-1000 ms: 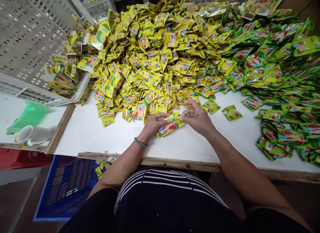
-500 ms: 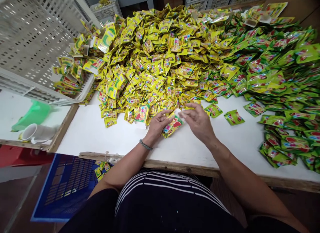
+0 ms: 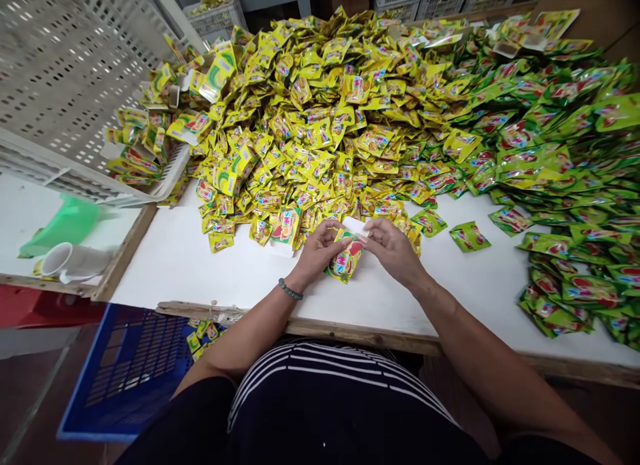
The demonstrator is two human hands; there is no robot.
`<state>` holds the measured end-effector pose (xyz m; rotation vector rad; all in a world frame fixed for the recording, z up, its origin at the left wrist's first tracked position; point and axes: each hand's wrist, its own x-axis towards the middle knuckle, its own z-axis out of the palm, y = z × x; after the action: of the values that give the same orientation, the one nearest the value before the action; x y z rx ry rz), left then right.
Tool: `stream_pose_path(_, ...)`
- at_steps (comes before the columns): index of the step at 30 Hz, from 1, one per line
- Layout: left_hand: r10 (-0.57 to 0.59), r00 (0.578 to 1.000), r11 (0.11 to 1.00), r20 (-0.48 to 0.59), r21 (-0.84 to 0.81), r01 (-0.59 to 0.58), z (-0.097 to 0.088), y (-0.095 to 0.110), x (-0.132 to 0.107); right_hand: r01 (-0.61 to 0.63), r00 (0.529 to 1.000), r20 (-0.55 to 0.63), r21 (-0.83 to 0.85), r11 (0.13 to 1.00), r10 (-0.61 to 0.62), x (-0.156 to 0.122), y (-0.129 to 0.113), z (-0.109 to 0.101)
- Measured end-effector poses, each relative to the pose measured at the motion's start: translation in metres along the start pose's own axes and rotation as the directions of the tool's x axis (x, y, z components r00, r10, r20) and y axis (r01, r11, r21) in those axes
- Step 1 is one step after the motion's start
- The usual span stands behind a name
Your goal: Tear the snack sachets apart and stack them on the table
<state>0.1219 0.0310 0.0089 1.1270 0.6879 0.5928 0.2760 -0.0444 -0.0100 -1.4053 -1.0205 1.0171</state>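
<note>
Between my hands, just above the white tabletop (image 3: 250, 278), is a small printed carton (image 3: 347, 260) in green, yellow and red, with a white end flap (image 3: 355, 226) raised at its far end. My left hand (image 3: 320, 249) is closed around the carton's left side, thumb across its front. At the upper right, my right hand (image 3: 393, 249) pinches the white flap between thumb and fingers. Left of my hands, a similar carton (image 3: 285, 226) lies by the heap of yellow sachets (image 3: 310, 138). Whatever is inside the held carton is hidden.
Green sachets (image 3: 540, 158) are heaped on the right, a few lying loose. A white perforated crate (image 3: 75, 72) with cartons leans at left. Nearby are a white mug (image 3: 75, 262) and a green scoop-like piece (image 3: 63, 226). Below the wooden edge (image 3: 350, 333) is a blue crate (image 3: 95, 392).
My right hand has moved slightly down and its fingers have closed onto the flap, which now stands out more. The carton has turned a little more upright in my left hand.
</note>
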Motion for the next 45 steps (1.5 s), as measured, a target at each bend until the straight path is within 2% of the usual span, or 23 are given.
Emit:
stream_pose_path(2, -0.021, 1.0, 1.0, -0.018, 0.0, 0.021, -0.001, -0.002, 0.0, 0.007, 1.0, -0.006, 0.005, 1.0, -0.007, 0.001, 0.0, -0.002)
stream_pose_path(5, -0.044, 0.996, 0.999, -0.084, -0.001, 0.044, -0.003, -0.004, 0.001, 0.059, 0.998, -0.007, -0.14, 0.988, -0.06, -0.001, -0.004, -0.002)
stream_pose_path(7, -0.043, 0.992, 0.999, -0.121, 0.0, 0.043, -0.005, -0.005, 0.001, 0.084, 0.996, -0.003, -0.166, 0.983, -0.086, -0.002, -0.008, 0.0)
stream_pose_path(12, -0.079, 0.992, 0.997, -0.102, -0.017, 0.078, -0.004, -0.002, 0.001, -0.002, 1.0, -0.016, 0.045, 0.999, 0.002, -0.001, -0.007, 0.007)
stream_pose_path(17, -0.172, 0.984, 0.985, 0.049, -0.016, 0.173, 0.0, -0.002, -0.001, -0.08, 0.983, -0.141, 0.247, 0.966, 0.117, 0.005, -0.001, 0.003)
stream_pose_path(22, -0.088, 0.996, 0.991, -0.024, 0.094, 0.09, 0.0, -0.005, -0.002, -0.106, 0.984, -0.116, 0.221, 0.969, 0.135, 0.006, 0.001, -0.008)
stream_pose_path(25, -0.078, 0.995, 0.99, -0.062, 0.115, 0.085, -0.002, -0.006, -0.001, -0.087, 0.994, -0.057, 0.142, 0.986, 0.096, 0.005, 0.001, -0.012)
stream_pose_path(30, -0.118, 0.99, 0.993, -0.072, -0.009, 0.118, -0.004, -0.005, 0.001, 0.05, 0.998, -0.023, -0.049, 0.998, -0.051, 0.0, -0.004, -0.014)
stream_pose_path(35, -0.106, 0.991, 0.994, -0.077, -0.033, 0.103, -0.004, -0.005, 0.0, 0.052, 0.999, -0.014, -0.01, 0.999, -0.052, -0.003, -0.005, -0.012)
stream_pose_path(38, -0.077, 0.989, 0.997, -0.125, -0.02, 0.075, -0.005, -0.005, -0.001, 0.104, 0.995, -0.01, -0.011, 0.995, -0.104, -0.005, -0.005, -0.009)
stream_pose_path(41, -0.106, 0.985, 0.992, -0.134, -0.077, 0.096, -0.004, -0.003, 0.0, 0.144, 0.989, -0.023, -0.014, 0.989, -0.145, -0.007, -0.005, -0.004)
stream_pose_path(45, -0.122, 0.986, 0.985, -0.111, -0.137, 0.106, 0.0, 0.001, 0.001, 0.224, 0.972, -0.045, -0.117, 0.968, -0.23, -0.011, -0.004, 0.007)
